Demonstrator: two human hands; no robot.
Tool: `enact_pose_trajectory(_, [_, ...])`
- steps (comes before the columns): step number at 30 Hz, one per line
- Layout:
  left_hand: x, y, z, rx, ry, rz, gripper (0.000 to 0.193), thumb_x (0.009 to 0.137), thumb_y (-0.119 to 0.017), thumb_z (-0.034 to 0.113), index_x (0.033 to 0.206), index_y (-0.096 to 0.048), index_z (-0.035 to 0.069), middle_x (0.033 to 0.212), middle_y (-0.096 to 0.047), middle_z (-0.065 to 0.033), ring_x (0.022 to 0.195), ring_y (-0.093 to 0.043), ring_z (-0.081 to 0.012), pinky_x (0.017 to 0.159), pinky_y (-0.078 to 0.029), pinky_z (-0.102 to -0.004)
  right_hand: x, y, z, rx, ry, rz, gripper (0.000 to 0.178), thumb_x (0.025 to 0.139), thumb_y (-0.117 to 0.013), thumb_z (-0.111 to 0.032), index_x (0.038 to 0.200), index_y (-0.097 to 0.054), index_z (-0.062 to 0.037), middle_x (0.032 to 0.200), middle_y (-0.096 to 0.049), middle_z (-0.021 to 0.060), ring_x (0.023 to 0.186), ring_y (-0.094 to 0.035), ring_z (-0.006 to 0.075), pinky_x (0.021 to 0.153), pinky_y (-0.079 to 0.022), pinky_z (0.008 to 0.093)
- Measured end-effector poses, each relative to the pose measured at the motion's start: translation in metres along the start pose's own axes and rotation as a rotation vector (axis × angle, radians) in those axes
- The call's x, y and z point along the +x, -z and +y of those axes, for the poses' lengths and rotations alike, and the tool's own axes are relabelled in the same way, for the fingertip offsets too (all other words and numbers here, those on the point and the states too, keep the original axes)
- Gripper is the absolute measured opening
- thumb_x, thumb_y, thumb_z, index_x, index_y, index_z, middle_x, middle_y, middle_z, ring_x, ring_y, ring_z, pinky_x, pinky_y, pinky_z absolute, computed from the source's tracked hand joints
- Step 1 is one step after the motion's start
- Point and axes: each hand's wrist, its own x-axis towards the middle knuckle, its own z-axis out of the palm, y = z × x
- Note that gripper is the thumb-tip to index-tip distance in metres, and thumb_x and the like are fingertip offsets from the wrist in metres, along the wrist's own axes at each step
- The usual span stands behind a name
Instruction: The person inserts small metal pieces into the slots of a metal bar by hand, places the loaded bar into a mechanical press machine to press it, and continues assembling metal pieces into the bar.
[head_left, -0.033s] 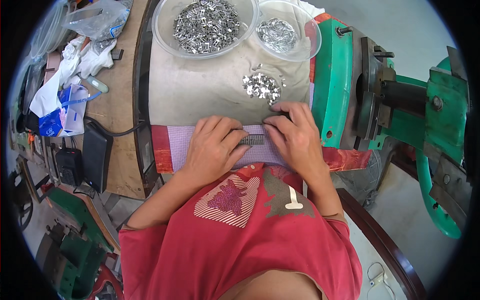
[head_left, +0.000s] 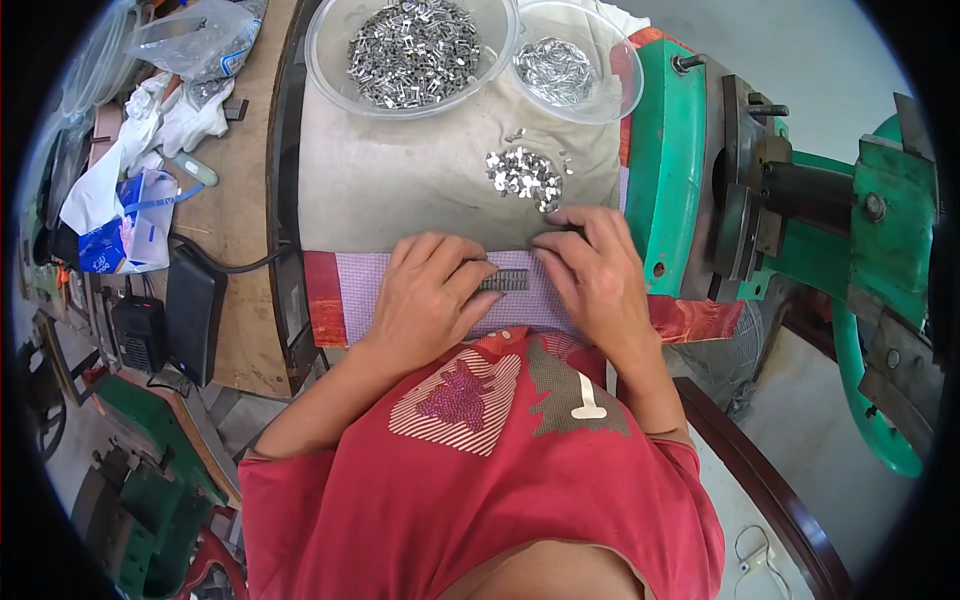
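My left hand (head_left: 428, 290) rests on the checked cloth, its thumb and forefinger closed on the left end of a small dark slotted metal block (head_left: 512, 280). The block's right part shows beyond the fingertips, with a row of narrow slots. To the right, my right hand (head_left: 600, 265) has its thumb and forefinger tips close together; whatever is between them is too small to make out. Another finger of that hand reaches to the near edge of a loose pile of small shiny metal pieces (head_left: 525, 175) on the grey-beige cloth (head_left: 390, 190).
At the back stand a large clear tub (head_left: 330, 85) of small metal parts and a smaller clear bowl (head_left: 625, 85) of thin shiny pieces. A green machine (head_left: 665, 170) borders the right side. On the left, a wooden table (head_left: 235, 190) bears bags, gloves and a tissue pack.
My right hand has shifted very slightly to the right. My left hand and the slotted block look the same.
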Motion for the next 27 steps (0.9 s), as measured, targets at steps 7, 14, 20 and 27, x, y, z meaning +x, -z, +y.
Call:
enact_pose_trajectory(7, [0.002,0.001,0.003,0.011,-0.006,-0.022,0.033,0.072,-0.081,0.017,0.1,-0.068,0.006,0.101,-0.064,-0.0069,0.096,-0.059,-0.0272,0.085,-0.043,-0.0401,0.007,-0.004,0.009,0.009,-0.08,0.118,0.016,0.078,-0.074,-0.001,0.093,-0.069,-0.0022,0.098,-0.062,0.0108,0.086,-0.061,0.0309,0.074,-0.051,0.0403])
enact_pose_trajectory(14, [-0.001,0.003,0.001,-0.021,-0.007,0.032,0.03,0.074,-0.08,0.016,0.098,-0.067,0.005,0.101,-0.065,-0.0083,0.092,-0.061,-0.0284,0.083,-0.044,-0.04,0.023,-0.011,0.01,-0.146,-0.057,0.149,0.014,0.074,-0.077,-0.006,0.083,-0.067,-0.0025,0.096,-0.062,0.0076,0.088,-0.06,0.0287,0.075,-0.05,0.0387])
enact_pose_trajectory(20, [-0.001,0.002,0.0,-0.025,-0.017,0.041,0.026,0.075,-0.077,0.014,0.098,-0.066,0.006,0.1,-0.063,-0.0068,0.093,-0.06,-0.0266,0.085,-0.044,-0.0398,0.011,-0.015,0.006,-0.029,-0.048,0.11,0.014,0.073,-0.078,-0.003,0.086,-0.071,-0.0022,0.097,-0.064,0.0092,0.093,-0.06,0.0297,0.079,-0.049,0.0381])
enact_pose_trajectory(27, [-0.002,-0.001,0.003,-0.017,-0.032,0.036,0.025,0.074,-0.078,0.013,0.095,-0.066,0.005,0.099,-0.064,-0.0067,0.093,-0.06,-0.0267,0.083,-0.043,-0.0396,0.013,-0.007,0.008,-0.052,0.005,0.048,0.013,0.073,-0.077,-0.006,0.085,-0.072,-0.007,0.101,-0.062,0.0072,0.098,-0.058,0.0286,0.082,-0.05,0.0393])
